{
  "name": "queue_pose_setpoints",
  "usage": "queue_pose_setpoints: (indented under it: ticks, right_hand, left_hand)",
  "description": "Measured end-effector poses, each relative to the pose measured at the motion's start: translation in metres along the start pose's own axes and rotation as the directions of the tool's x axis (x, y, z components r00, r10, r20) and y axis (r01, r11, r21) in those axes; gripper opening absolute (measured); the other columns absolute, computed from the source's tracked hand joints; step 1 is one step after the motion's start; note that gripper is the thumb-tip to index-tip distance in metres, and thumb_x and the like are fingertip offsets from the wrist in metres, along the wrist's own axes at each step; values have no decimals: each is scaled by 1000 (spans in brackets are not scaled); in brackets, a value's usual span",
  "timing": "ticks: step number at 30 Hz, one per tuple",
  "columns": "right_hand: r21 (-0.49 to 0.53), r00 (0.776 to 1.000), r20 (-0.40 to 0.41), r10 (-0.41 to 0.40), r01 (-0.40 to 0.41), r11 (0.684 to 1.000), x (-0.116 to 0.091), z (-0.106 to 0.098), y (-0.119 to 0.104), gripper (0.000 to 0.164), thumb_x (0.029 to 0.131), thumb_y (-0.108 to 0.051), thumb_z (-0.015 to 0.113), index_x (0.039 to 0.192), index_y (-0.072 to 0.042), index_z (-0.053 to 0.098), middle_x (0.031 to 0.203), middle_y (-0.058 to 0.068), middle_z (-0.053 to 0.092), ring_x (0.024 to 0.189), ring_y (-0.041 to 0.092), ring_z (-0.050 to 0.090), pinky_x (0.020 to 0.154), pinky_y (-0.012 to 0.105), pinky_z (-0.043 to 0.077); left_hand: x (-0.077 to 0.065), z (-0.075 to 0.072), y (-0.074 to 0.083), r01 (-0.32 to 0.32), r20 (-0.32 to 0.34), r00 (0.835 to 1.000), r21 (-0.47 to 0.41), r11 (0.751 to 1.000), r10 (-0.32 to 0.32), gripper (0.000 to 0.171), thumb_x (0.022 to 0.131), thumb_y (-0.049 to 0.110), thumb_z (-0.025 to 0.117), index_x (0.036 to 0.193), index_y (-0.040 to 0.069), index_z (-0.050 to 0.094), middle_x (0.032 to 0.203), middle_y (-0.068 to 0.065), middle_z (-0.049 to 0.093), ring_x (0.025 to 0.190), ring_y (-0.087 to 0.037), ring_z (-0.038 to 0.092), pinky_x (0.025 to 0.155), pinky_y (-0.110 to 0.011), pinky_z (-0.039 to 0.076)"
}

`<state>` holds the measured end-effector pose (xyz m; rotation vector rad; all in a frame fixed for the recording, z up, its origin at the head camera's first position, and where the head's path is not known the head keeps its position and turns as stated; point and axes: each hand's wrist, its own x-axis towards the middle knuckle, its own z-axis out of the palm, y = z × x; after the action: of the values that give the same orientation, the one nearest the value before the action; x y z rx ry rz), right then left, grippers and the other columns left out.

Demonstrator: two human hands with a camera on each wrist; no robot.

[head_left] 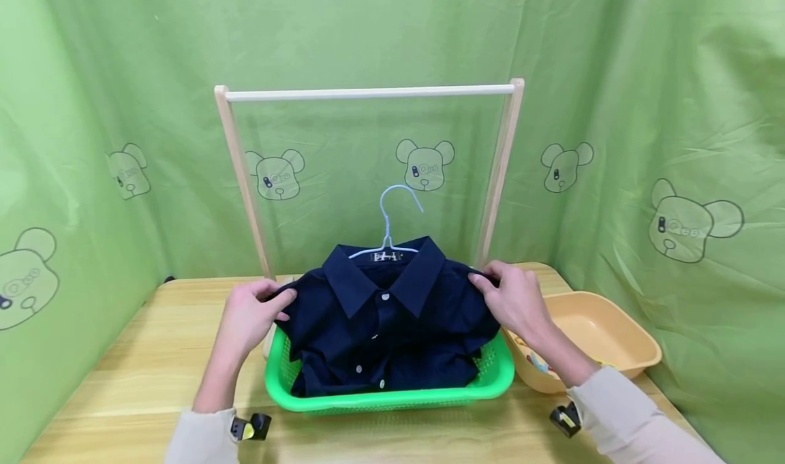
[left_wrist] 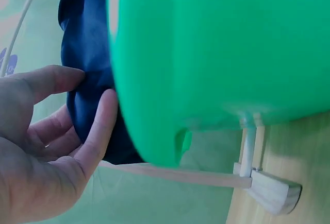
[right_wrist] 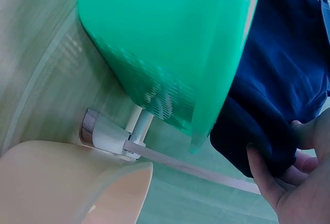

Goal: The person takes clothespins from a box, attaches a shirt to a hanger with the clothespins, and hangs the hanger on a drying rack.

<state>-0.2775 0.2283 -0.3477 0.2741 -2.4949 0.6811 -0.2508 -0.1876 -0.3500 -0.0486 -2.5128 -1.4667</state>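
A dark navy button-up shirt (head_left: pixel 392 328) with a collar and white buttons faces me, its lower part bunched inside a green plastic basket (head_left: pixel 392 401). Inside its collar sits a pale blue wire hanger (head_left: pixel 387 225), the hook standing up above the neck and the arms mostly hidden under the cloth. My left hand (head_left: pixel 253 313) pinches the shirt at its left shoulder, thumb and fingers on the fabric. At the opposite shoulder my right hand (head_left: pixel 514 299) pinches the cloth the same way. Both wrist views show fingers on the dark fabric beside the basket wall.
Behind the basket stands a wooden rack with a white crossbar (head_left: pixel 368 94) and two side posts. An orange basin (head_left: pixel 613 314) with small colourful items in it is at the right. Everything sits on a wooden table (head_left: pixel 153 355) enclosed by a green bear-print curtain (head_left: pixel 349 35).
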Motion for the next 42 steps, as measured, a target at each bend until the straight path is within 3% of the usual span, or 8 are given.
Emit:
queue_pose_setpoints:
  ticks: [11,20,31,42]
  right_hand:
    - [11,1000,2,12,-12,1000,-1,0,0,19,96,-28,69,89,-11,74,84,6,76,78,29,70,69,44,51]
    - [19,999,26,28,-28,999,-1,1,-2,20,96,-30,69,89,-12,74,84,5,76,78,27,69,69,41,50]
    - [17,998,42,55,-56,998,-1,-2,-1,22,97,-32,69,91,-11,74,87,7,76,79,28,69,68,39,48]
    - [42,993,70,95,-98,994,0,-3,2,34,96,-42,67,106,-10,74,99,14,78,100,38,71,82,51,53]
  left_hand:
    - [-2,0,1,28,3,1000,-30,999,-28,31,94,34,72,103,4,73,104,-10,76,72,-16,74,78,-26,55]
    - [-3,-3,-1,36,8,999,-9,999,-36,31,94,35,72,102,5,73,100,-10,76,72,-15,75,82,-30,56]
    - [1,4,0,26,-59,998,17,1000,-25,27,93,34,72,94,7,72,92,-7,74,68,-14,72,69,-26,52]
    - [0,5,-5,9,-97,995,13,1000,-8,22,93,29,71,90,8,73,90,-10,73,66,-19,72,67,-27,56]
